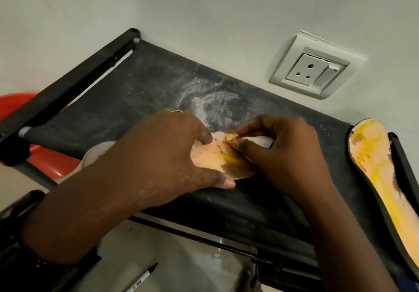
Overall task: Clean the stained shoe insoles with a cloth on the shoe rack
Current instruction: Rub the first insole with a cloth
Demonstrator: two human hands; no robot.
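Note:
A stained orange-and-yellow insole [217, 157] lies on the black fabric top of the shoe rack [140, 92]. My left hand [167, 153] rests on it and holds it down, thumb along its near edge. My right hand [278, 148] is curled over the insole's right part and pinches a white cloth [263, 140] against it; most of the cloth is hidden under the fingers. A second insole [381, 178], yellow and peach with worn patches, lies along the rack's right edge.
White dust smears the rack fabric [213, 101] behind the hands. A wall socket [315, 69] sits on the grey wall. A red plastic object [45, 155] is at the left under the rack frame. A black marker [142, 278] lies on the floor below.

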